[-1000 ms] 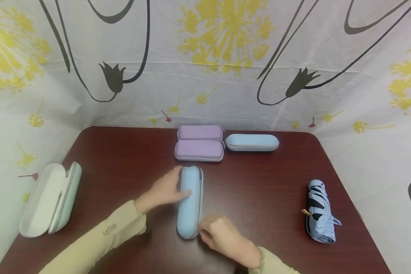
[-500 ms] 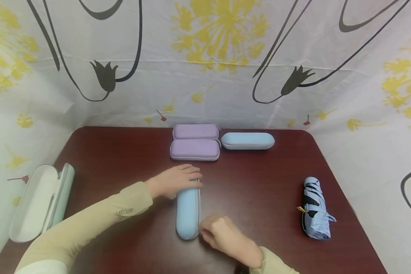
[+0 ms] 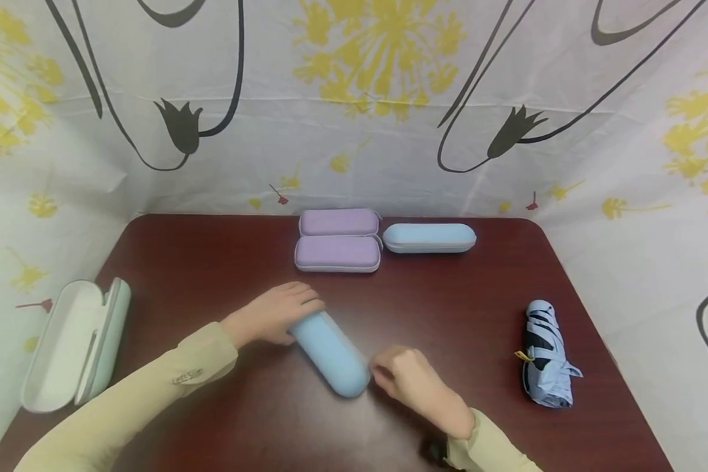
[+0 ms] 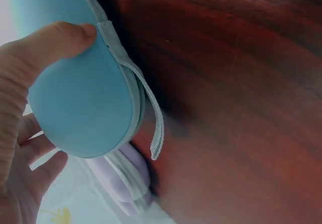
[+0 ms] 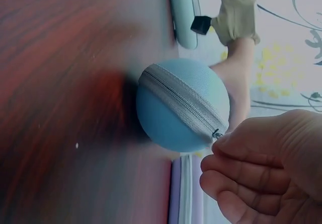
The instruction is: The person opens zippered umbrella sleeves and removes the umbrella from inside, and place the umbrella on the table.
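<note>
A light blue zip case (image 3: 333, 357) lies slanted in the middle of the table, its near end toward the right. At its far end my left hand (image 3: 274, 311) grips it; in the left wrist view the thumb (image 4: 68, 38) presses its face and the other fingers wrap behind. A grey loop strap (image 4: 156, 118) hangs from the edge there. My right hand (image 3: 415, 380) is at the near end, pinching the zipper pull (image 5: 217, 134) between thumb and finger. In the right wrist view the zipper (image 5: 181, 100) runs shut across the rounded end.
Two purple cases (image 3: 337, 254) and another blue case (image 3: 429, 237) stand at the table's back. An open pale green case (image 3: 77, 347) with a white inside is at the left edge. A folded blue umbrella (image 3: 547, 357) lies at the right. Patterned cloth hangs behind.
My left hand has taken hold of the blue case's far end. The case has turned, its near end swinging right, and my right hand has moved right and slightly away with it.
</note>
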A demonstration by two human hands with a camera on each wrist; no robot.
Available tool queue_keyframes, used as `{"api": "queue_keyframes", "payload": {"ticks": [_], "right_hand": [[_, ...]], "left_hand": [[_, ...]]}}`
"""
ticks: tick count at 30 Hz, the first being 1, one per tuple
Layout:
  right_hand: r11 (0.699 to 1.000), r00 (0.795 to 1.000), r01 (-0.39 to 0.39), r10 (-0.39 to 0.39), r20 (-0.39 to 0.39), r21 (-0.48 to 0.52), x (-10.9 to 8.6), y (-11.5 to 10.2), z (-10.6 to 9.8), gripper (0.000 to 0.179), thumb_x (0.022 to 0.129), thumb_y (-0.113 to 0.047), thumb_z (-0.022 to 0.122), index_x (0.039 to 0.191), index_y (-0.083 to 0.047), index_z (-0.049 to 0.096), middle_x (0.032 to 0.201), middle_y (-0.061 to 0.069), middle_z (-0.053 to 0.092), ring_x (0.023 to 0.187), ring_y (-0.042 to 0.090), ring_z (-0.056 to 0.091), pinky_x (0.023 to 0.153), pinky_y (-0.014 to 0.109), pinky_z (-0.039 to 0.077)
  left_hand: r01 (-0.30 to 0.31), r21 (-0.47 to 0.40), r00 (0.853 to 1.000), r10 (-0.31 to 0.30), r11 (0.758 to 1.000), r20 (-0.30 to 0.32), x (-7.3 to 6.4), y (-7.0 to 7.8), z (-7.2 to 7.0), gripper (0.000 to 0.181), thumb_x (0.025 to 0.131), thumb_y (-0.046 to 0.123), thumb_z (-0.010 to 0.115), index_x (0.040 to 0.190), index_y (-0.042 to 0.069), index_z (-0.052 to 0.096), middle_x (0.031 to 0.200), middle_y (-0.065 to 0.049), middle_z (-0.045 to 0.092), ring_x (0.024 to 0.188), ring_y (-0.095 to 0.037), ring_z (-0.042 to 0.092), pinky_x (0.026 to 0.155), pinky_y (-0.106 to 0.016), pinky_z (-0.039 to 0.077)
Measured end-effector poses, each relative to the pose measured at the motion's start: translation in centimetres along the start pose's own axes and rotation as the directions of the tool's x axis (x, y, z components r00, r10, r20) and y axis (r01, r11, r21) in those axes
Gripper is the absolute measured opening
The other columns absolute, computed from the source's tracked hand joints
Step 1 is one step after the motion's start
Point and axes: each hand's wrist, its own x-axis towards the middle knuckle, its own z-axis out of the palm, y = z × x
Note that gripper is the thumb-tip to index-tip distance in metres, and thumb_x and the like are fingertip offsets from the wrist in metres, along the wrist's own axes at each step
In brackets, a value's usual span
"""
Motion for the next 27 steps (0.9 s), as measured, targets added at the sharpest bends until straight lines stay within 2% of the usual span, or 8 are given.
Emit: {"api": "queue_keyframes", "payload": {"ticks": [6,14,21,27], "right_hand": [[1.0,1.0,-0.021,0.021,-0.021,-0.001,0.0,0.9,0.1,0.02,0.063,0.004,0.072,0.067,-0.013,0.06,0.063,-0.008,0.054,0.058,0.005,0.048,0.052,0.017,0.042],[0.999,0.998,-0.051,0.051,-0.035,0.003,-0.4,1.7,0.2,0.017,0.065,0.003,0.073,0.071,-0.011,0.066,0.068,-0.005,0.061,0.062,0.008,0.054,0.055,0.021,0.047],[0.997,0.998,-0.06,0.058,-0.037,-0.039,-1.5,1.8,0.2,0.02,0.063,0.002,0.076,0.072,-0.011,0.064,0.066,-0.004,0.059,0.06,0.009,0.054,0.053,0.022,0.046],[0.993,0.994,-0.101,0.097,-0.059,-0.057,-2.1,1.8,0.6,0.021,0.062,0.002,0.077,0.071,-0.011,0.064,0.066,-0.003,0.061,0.06,0.01,0.057,0.052,0.023,0.047]], "left_hand": [[0.043,-0.064,0.999,-0.045,0.997,-0.03,-0.8,-0.1,0.3,0.071,0.056,0.027,0.085,0.119,0.012,0.055,0.113,-0.003,0.055,0.106,-0.02,0.049,0.086,-0.036,0.047],[0.091,-0.084,0.992,-0.097,0.992,-0.075,-1.6,0.4,0.7,0.069,0.058,0.032,0.085,0.118,0.014,0.057,0.109,-0.001,0.056,0.1,-0.018,0.05,0.077,-0.034,0.051],[0.104,-0.09,0.986,-0.114,0.991,-0.12,-1.8,0.8,0.7,0.063,0.057,0.03,0.085,0.113,0.014,0.06,0.102,-0.001,0.058,0.093,-0.018,0.051,0.071,-0.032,0.051],[0.156,-0.098,0.98,-0.167,0.983,-0.109,-1.9,1.1,0.8,0.062,0.057,0.034,0.085,0.112,0.015,0.061,0.1,-0.002,0.059,0.09,-0.018,0.051,0.067,-0.032,0.05]]}}
